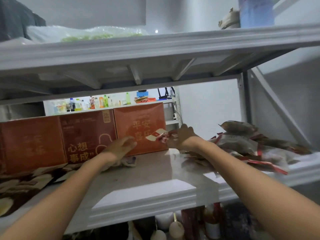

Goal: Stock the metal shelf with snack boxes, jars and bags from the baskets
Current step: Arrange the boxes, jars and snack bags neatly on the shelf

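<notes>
**On the middle tier: sachets in hand, spot not yet chosen**

Metal shelf (138, 196), middle tier, seen from in front and a little above. Both arms reach in over the front rim.

- Right hand (181, 137): fingers curled round a small bunch of red-and-white sachets (160, 135), held up off the deck, just in front of the rightmost of three red boxes (86, 135) lined along the back.
- Left hand (121, 146): blurred; fingers look loosely extended with nothing in them, close to the box fronts and above a lone small packet (130, 161) lying on the deck.
- Right end of tier: loose heap of snack bags (251, 144), some overhanging the edge.
- Left end: dark packets (26, 184) with pale print, lying flat.
- Tier above: clear bag (86, 34) of something green. Tier below: bottles (175, 229), partly seen.
- Baskets not in view.

Step in hand, as I read it: placing small bagged items on this tier; boxes already stand at the back. Bare deck lies between the two hands and the front rim.

Next move likely calls for lowering the sachets onto that bare patch or onto the heap at right. The heap looks unstable near the edge, so the bare patch is the safer choice. The free left hand could gather the lone packet in with them.
</notes>
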